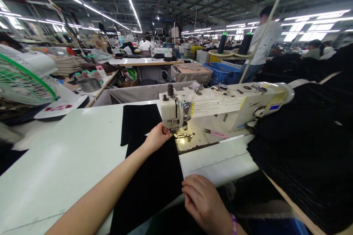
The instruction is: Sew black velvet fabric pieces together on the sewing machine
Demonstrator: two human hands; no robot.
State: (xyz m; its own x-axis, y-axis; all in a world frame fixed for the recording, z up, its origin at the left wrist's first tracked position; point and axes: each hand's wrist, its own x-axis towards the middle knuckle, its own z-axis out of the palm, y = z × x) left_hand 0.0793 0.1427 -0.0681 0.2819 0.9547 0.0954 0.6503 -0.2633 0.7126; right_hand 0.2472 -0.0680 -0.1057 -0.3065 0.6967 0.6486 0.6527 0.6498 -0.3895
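Observation:
A black fabric panel [154,176] lies on the white table and hangs over its front edge. Its right edge runs up to the needle area of a cream sewing machine [215,106]. My left hand [157,138] is closed in a pinch on the fabric beside the presser foot; its fingertips are partly hidden. Lower down, my right hand [202,200] has its fingers bent together around the panel's right edge near the table front. Another black fabric piece [140,115] extends behind the needle. Pink-handled thread snips [216,133] rest on the machine bed, right of the needle.
A large pile of black fabric [306,147] stands at the right. At the left are a green-rimmed fan [27,77] and a metal bowl [88,84]. Thread cones [222,44] stand behind the machine, near a blue basket [223,73] and a standing person [261,40].

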